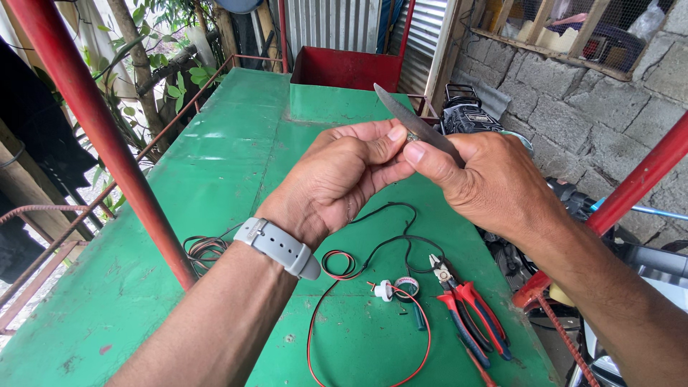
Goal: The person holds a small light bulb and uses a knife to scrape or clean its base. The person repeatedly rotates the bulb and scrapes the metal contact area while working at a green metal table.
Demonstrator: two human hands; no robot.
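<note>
Knife work above green metal table (215, 179).
Right hand (494, 186) pinched shut on long grey steel blade (416, 122), pointing up-left; left hand (337, 179) closed tight round small wire end (411, 135), touching blade, over table's right edge.

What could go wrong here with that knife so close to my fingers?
The knife blade in the right hand lies right against the left hand's thumb, which pinches something small, so a slip could cut it. The blade tip points away over the green metal top, unguarded. The red and black wires and pliers below could snag a dropped piece.
</note>
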